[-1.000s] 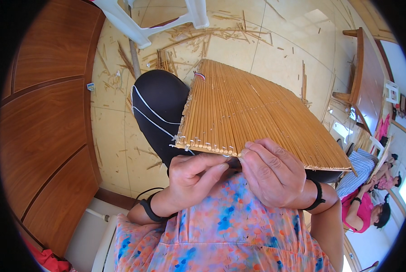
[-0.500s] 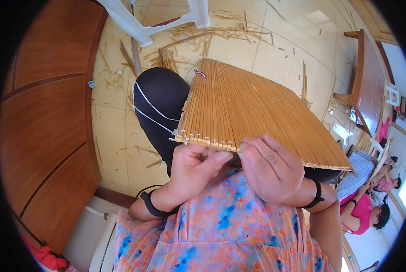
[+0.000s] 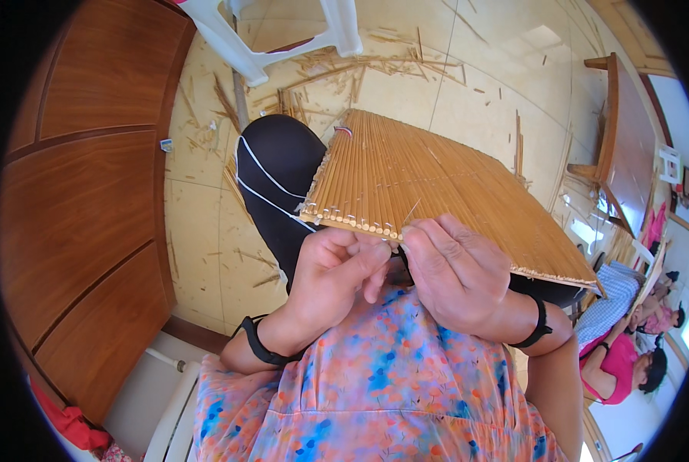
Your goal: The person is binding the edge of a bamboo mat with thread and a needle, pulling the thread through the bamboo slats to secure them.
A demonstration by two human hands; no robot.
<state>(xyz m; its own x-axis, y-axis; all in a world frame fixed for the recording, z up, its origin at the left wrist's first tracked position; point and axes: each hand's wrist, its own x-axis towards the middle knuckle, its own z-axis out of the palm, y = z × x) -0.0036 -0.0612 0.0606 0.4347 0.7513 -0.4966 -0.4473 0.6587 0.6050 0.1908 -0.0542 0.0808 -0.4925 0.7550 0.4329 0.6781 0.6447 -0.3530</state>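
A flat panel of straw-coloured stalks (image 3: 437, 177), laid side by side, rests across my lap and leans over my dark-trousered knee (image 3: 279, 150). Along its near edge, cut stalk ends show with small white stitches. My right hand (image 3: 458, 269) is closed on that edge, thumb and fingers pinched. A thin needle (image 3: 414, 208) sticks up just above its fingertips. Left of it, my left hand (image 3: 337, 266) is closed just under the edge, thumb pressed to the index finger; what it pinches is too small to tell. White thread (image 3: 264, 174) loops from the panel's left corner over the knee.
Stalk scraps (image 3: 383, 58) litter the tiled floor. A white plastic stool (image 3: 264, 58) stands ahead, wooden cabinet doors (image 3: 90, 200) at left. At right are a wooden table (image 3: 625, 146) and other people, one in a pink top (image 3: 614, 369).
The panel's near left part has risen slightly and tilted. Both hands have shifted a little upward with it, and more of the needle shows above my right fingertips.
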